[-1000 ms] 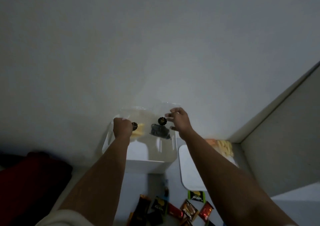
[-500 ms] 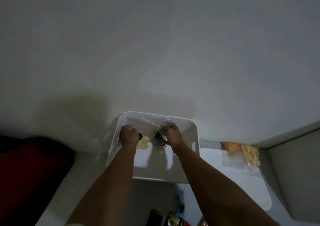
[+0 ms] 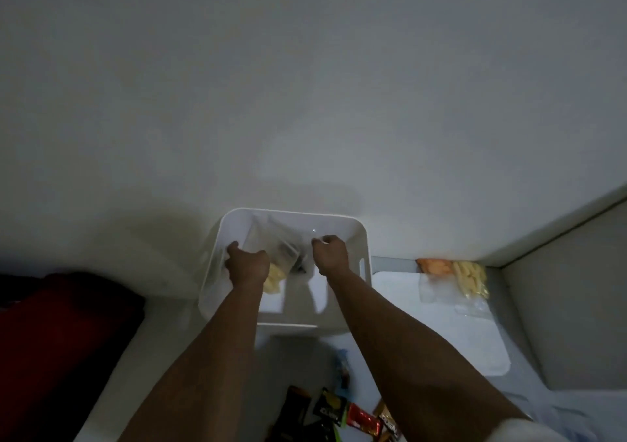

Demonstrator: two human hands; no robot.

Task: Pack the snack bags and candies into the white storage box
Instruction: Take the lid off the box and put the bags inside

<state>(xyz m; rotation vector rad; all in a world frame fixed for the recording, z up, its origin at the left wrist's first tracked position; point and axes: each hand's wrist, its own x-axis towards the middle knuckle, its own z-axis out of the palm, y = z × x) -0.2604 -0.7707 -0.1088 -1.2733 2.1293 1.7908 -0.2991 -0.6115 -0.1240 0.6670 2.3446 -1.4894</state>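
No brand can be read with any confidence: the candy wrappers point(image 3: 353, 419) heaped at the near edge of the table point(image 3: 400, 367) carry lettering, on a black-and-yellow packet and a red one beside it, but it is too small and dim to make out. Both bare forearms reach forward and down into the white storage box point(image 3: 359, 238), which stands against the wall. The left hand point(image 3: 246, 265) is curled into a fist at the box's left side and the right hand point(image 3: 330, 253) is fisted toward its right; each grip is clamped on an edge of a clear snack bag point(image 3: 271, 251) stretched between them inside the box (pale yellow pieces and something dark show through it). To the right, on a white lid point(image 3: 441, 340) lying flat, rest two more clear bags point(image 3: 454, 277) of orange and yellow snacks, well apart from the box
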